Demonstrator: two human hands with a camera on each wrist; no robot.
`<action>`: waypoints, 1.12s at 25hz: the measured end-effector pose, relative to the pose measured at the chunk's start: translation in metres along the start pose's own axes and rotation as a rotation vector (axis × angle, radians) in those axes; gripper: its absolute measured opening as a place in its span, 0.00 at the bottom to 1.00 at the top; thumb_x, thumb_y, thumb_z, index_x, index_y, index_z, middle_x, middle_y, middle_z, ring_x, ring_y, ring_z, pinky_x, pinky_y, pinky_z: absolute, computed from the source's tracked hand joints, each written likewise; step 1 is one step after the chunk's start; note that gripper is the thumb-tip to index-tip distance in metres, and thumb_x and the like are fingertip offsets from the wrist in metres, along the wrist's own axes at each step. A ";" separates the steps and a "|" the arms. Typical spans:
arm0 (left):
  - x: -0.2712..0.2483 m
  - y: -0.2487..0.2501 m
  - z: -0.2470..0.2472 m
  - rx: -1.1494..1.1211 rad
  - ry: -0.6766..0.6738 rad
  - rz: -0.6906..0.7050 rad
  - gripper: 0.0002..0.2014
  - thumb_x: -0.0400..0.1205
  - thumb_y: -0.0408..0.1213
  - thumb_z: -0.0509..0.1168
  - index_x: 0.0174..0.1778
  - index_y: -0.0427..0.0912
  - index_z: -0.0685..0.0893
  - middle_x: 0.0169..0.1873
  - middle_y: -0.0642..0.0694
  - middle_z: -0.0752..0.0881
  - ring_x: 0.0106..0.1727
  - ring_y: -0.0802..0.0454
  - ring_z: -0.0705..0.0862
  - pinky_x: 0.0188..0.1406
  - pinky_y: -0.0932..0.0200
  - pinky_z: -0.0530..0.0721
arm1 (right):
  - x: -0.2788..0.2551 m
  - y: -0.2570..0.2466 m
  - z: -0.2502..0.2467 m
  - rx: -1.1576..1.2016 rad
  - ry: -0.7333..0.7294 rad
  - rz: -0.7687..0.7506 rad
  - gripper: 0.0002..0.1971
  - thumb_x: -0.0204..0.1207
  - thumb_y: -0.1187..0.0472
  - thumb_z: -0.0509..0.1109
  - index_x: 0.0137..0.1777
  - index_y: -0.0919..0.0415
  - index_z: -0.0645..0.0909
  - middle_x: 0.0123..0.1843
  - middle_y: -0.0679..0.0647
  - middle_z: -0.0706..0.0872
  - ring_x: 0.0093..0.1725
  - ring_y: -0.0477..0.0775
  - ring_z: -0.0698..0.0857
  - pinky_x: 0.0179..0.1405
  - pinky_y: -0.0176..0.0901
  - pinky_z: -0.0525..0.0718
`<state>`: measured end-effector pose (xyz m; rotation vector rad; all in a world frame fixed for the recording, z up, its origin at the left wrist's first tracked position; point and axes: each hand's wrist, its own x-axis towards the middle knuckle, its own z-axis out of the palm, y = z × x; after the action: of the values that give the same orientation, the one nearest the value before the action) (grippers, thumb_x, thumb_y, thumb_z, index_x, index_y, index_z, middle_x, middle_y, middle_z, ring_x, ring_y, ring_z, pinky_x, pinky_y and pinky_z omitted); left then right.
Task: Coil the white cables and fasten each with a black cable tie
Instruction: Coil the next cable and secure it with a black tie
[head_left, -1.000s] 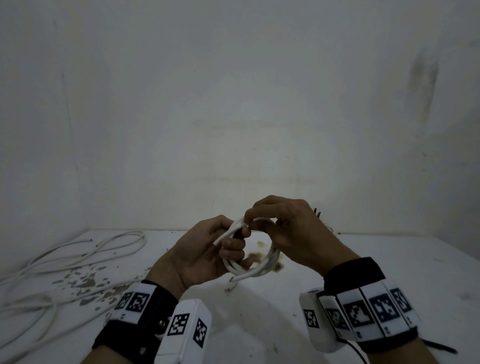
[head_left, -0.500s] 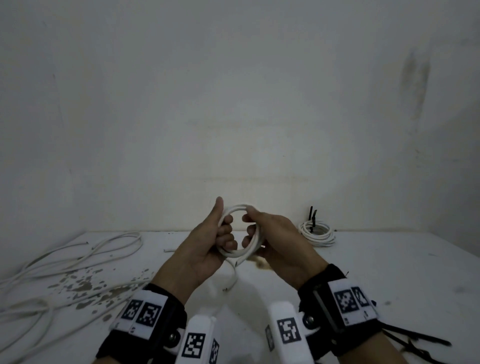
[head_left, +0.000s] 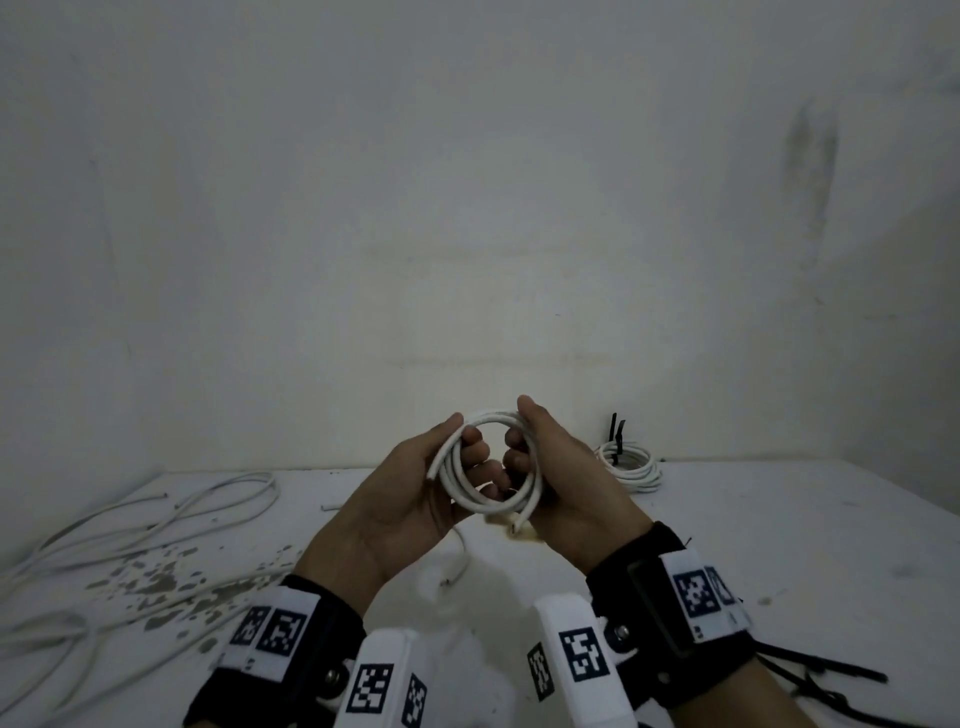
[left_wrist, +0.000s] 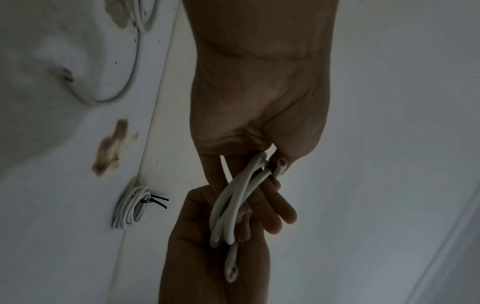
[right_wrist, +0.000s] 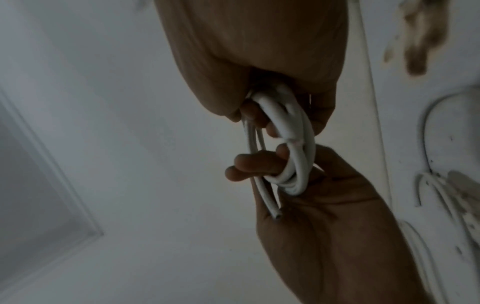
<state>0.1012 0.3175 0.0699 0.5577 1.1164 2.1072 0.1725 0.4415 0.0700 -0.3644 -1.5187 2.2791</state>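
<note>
Two hands clamp one white coil (head_left: 485, 470) above tabletop (head_left: 727, 530): left hand (head_left: 410, 499) at 9 o'clock, right hand (head_left: 561, 483) at 3 o'clock.

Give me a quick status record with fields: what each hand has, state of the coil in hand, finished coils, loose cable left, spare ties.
left hand: grips the held coil on its left side
right hand: grips the same coil on its right side
held coil: a few loops, both cut ends free, no tie on it yet
finished coil: one, on the table by the wall, black tie around it
loose cables: uncoiled, table's left side
spare ties: black, near right wrist
</note>
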 end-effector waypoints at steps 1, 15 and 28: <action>0.002 0.001 -0.002 -0.032 0.000 0.005 0.17 0.87 0.42 0.59 0.37 0.39 0.84 0.27 0.46 0.86 0.27 0.52 0.87 0.28 0.58 0.88 | -0.001 0.000 -0.001 -0.120 -0.003 -0.053 0.21 0.85 0.43 0.64 0.45 0.62 0.81 0.31 0.54 0.83 0.30 0.54 0.80 0.37 0.49 0.81; 0.001 0.016 -0.011 0.276 0.141 0.021 0.19 0.87 0.53 0.55 0.43 0.43 0.82 0.36 0.44 0.82 0.38 0.49 0.80 0.46 0.48 0.82 | -0.005 -0.014 -0.020 -0.564 -0.261 -0.540 0.09 0.84 0.58 0.68 0.57 0.59 0.88 0.40 0.58 0.86 0.39 0.55 0.87 0.32 0.51 0.88; 0.011 0.003 -0.010 0.257 0.138 0.234 0.24 0.86 0.55 0.56 0.29 0.44 0.79 0.23 0.44 0.79 0.29 0.45 0.80 0.38 0.53 0.82 | -0.010 -0.018 -0.019 -0.618 -0.174 -0.180 0.26 0.83 0.38 0.63 0.46 0.61 0.88 0.36 0.60 0.87 0.27 0.53 0.79 0.22 0.41 0.75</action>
<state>0.0862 0.3191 0.0675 0.7002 1.4765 2.2417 0.1922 0.4594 0.0793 -0.1788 -2.2335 1.6992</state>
